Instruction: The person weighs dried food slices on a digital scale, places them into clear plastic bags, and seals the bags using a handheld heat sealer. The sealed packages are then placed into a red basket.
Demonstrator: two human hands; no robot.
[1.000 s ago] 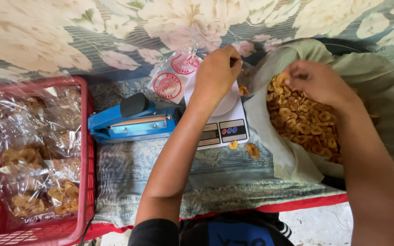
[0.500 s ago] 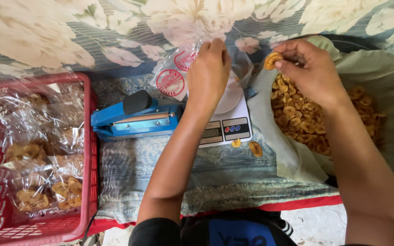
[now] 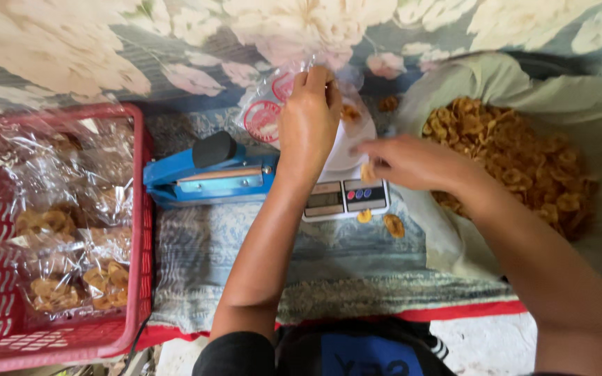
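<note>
My left hand (image 3: 307,124) grips the mouth of a clear plastic bag (image 3: 273,111) with red round labels, held over a small white digital scale (image 3: 343,195). My right hand (image 3: 402,161) reaches across to the bag's opening, its fingers pinched on a few yellow banana chips. A big heap of banana chips (image 3: 517,157) fills a pale green cloth-lined sack (image 3: 580,97) at the right. Two loose chips (image 3: 384,223) lie on the cloth beside the scale.
A blue heat sealer (image 3: 207,177) lies left of the scale. A red plastic basket (image 3: 8,334) at the far left holds several sealed chip packets (image 3: 71,278). A floral cloth (image 3: 106,42) covers the surface behind; a patterned mat (image 3: 329,278) lies in front.
My right hand left the chip heap with a few chips and swung left to the bag's mouth above the scale. My left hand stayed on the bag.
</note>
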